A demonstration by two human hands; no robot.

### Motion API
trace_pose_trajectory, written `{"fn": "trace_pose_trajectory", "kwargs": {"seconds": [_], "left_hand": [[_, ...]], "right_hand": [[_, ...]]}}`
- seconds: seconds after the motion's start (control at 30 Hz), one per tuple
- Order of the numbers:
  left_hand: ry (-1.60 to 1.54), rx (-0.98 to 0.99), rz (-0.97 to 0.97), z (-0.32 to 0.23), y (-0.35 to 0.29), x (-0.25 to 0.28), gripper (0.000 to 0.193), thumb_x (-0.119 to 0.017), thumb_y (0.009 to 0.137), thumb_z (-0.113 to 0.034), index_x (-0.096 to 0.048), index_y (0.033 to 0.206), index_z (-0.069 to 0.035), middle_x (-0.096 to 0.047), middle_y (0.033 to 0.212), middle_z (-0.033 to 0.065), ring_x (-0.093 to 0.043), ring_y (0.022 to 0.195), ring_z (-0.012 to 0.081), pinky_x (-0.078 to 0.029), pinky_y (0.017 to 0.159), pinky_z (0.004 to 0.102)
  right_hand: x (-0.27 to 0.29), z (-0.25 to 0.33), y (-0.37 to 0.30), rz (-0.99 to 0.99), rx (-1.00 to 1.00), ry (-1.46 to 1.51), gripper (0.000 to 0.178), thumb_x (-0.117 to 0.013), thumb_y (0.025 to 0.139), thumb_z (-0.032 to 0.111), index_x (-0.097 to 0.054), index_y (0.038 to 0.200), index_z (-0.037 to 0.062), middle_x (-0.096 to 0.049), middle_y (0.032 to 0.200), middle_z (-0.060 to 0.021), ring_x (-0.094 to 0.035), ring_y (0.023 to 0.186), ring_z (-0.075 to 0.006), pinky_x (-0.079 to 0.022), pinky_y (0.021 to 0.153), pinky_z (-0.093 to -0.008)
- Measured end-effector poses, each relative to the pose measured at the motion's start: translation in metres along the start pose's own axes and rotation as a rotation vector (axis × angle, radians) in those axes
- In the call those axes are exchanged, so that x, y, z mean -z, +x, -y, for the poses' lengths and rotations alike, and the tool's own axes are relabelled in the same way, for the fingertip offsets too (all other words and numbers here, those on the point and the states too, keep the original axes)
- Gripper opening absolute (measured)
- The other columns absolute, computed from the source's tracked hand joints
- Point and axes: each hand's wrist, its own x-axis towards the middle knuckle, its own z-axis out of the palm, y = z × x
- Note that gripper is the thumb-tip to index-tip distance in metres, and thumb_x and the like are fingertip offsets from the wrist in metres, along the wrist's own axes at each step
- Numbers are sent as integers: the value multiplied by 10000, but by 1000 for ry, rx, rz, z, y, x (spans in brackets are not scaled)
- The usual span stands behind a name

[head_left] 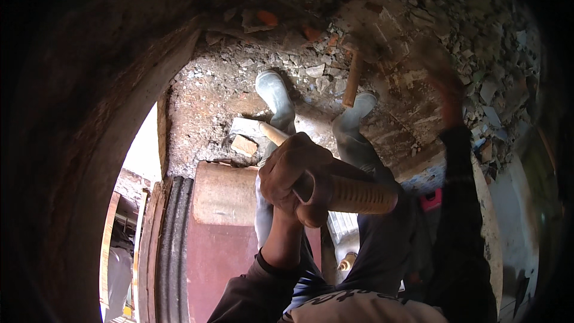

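My left hand is closed in a fist in front of my legs. A pale wooden handle comes out of its far side and points away to the left, ending near a flat light-grey piece. Against the near side of the fist is a tan ribbed cylinder, thick and pointing right; its kind is unclear. My right arm reaches far out to the right in a dark sleeve. The right hand at its end is smeared by motion and shadow, so its fingers cannot be made out.
Broken rubble covers the floor ahead and to the right. Another wooden handle stands out beside my right boot. My left boot is near a tan block. A reddish panel and corrugated sheet lie at left.
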Motion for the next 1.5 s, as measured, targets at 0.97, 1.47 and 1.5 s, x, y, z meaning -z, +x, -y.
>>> {"fn": "trace_pose_trajectory", "kwargs": {"seconds": [0.97, 1.47, 1.5], "left_hand": [[-81, -72, 94, 6, -8, 8, 818, -557, 714, -753, -599, 860, 51, -566, 706, 107, -550, 592, 206, -416, 511, 295], [-127, 14, 35, 7, -3, -1, 690, -629, 785, -638, -595, 848, 48, -563, 691, 103, -569, 601, 189, -426, 529, 281], [-135, 15, 35, 8, -3, -1, 684, -628, 791, -631, -595, 848, 50, -562, 692, 104, -565, 600, 187, -422, 528, 279]], "right_hand": [[-315, 185, 156, 100, 772, -473, 739, -774, 700, 232, -461, 1365, 148, -455, 1378, -118, -448, 1254, -324, -413, 1028, -443], [-289, 161, 138, -162, 567, -396, 527, -742, 709, 125, -541, 1197, 116, -556, 1125, -157, -569, 1028, -338, -488, 848, -428], [-288, 159, 137, -123, 497, -316, 531, -740, 712, 126, -536, 1201, 108, -555, 1138, -159, -566, 1033, -346, -486, 851, -431]]}}
